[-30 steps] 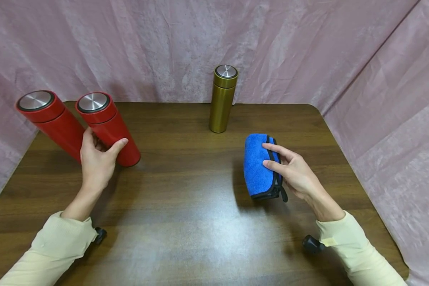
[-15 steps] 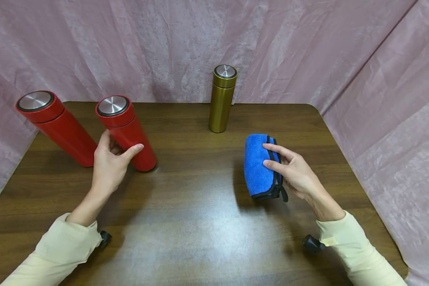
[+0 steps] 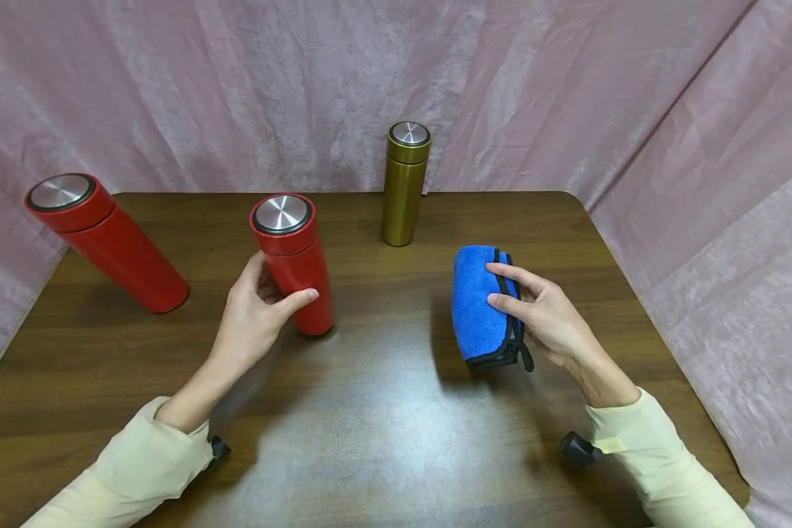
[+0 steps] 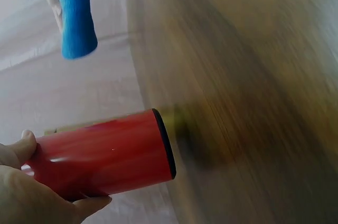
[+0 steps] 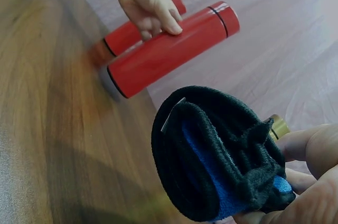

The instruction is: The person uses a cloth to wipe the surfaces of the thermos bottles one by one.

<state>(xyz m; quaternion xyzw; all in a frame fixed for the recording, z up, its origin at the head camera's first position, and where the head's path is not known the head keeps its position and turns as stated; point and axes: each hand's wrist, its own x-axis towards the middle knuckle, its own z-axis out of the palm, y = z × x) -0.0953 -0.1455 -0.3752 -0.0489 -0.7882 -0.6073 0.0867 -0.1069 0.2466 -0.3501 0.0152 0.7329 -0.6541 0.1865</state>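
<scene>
My left hand (image 3: pixel 251 319) grips a red thermos flask (image 3: pixel 302 275) around its middle, thumb along its front, steel-topped lid upward. In the left wrist view the dark base of this red flask (image 4: pixel 105 155) shows close to the wooden surface. At right, my right hand (image 3: pixel 554 323) pinches a folded blue towel (image 3: pixel 477 315) with black edging, held above its shadow. The right wrist view looks into the towel's rolled end (image 5: pixel 211 155), where black trim and a small loop show.
A second red thermos flask (image 3: pixel 125 253) stands at the far left of the wooden table (image 3: pixel 369 411). A gold thermos flask (image 3: pixel 404 198) stands near the back edge, between the held flask and the towel. Pink curtains (image 3: pixel 501 88) hang behind the table and along its right side.
My left hand has carried its red flask rightward and slightly nearer, away from the other red flask. My right hand and the towel have stayed nearly still.
</scene>
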